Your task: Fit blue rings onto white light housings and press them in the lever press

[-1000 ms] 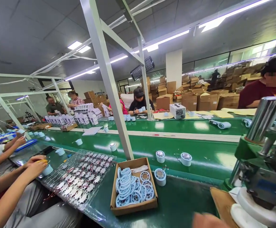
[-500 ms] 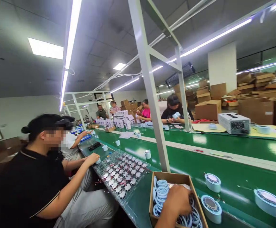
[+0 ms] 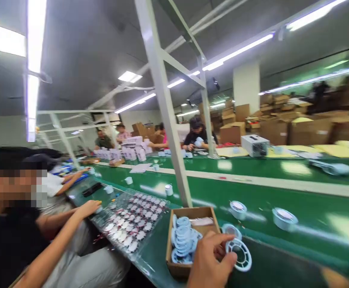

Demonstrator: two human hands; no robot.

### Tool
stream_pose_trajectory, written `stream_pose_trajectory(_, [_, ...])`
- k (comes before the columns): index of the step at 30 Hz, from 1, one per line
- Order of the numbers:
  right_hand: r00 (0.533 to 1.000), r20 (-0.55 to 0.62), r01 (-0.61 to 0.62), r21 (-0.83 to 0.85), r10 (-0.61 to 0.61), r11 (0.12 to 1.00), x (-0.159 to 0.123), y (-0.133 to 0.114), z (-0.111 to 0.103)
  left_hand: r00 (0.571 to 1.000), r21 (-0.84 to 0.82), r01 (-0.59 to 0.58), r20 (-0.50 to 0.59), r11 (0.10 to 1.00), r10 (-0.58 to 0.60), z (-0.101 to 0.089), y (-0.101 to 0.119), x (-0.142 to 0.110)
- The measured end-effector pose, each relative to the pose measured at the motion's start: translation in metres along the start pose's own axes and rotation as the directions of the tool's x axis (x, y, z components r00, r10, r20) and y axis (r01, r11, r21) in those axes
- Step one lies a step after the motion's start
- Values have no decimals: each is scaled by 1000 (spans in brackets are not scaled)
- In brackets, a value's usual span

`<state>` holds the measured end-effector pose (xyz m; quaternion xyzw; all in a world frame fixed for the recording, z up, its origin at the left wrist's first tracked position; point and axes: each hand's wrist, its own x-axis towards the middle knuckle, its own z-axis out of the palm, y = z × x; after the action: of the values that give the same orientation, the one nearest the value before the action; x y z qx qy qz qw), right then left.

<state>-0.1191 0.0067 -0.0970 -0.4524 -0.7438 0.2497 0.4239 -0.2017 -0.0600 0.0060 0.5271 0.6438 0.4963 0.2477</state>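
My left hand is low in the middle of the view, closed in a pinch on a pale blue plastic ring with spokes. It holds the ring just right of an open cardboard box that has several more blue rings in it. A round blue-and-white part lies on the bench just behind the held ring. My right hand is out of view.
Two round parts sit on the green conveyor belt. A clear tray of star-shaped pieces lies left of the box, under a seated co-worker's hand. A white frame post rises behind the box. More people and cartons fill the far side.
My hand was inside the box among the rings; now it is out to the right with one ring in its fingers. The view has swung back a little to the right.
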Motion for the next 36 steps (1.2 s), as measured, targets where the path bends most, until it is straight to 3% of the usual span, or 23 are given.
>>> stream_pose_trajectory(3, [996, 65, -65, -37, 67, 997, -51, 57, -77, 982, -275, 125, 172, 953, -79, 35, -17, -20])
stream_pose_trajectory(6, [967, 254, -42, 42, 30, 998, -79, 74, -117, 964, -348, 221, 219, 911, -150, 62, -39, -29])
stream_pose_trajectory(9, [958, 288, -24, 90, -3, 996, -80, 79, -119, 971, -265, 175, 208, 948, -121, 75, -52, -35])
stream_pose_trajectory(14, [955, 293, -3, 128, -35, 992, -78, 76, -115, 989, -29, 4, 150, 1000, 1, 74, -53, -38])
stream_pose_trajectory(25, [932, 361, -22, 145, -33, 989, -70, 53, -140, 945, -7, -100, 313, 995, 97, 61, -57, -34])
stream_pose_trajectory(36, [918, 398, -34, 89, -4, 995, -71, 50, -144, 978, 170, -142, 174, 975, 112, 70, -73, -45])
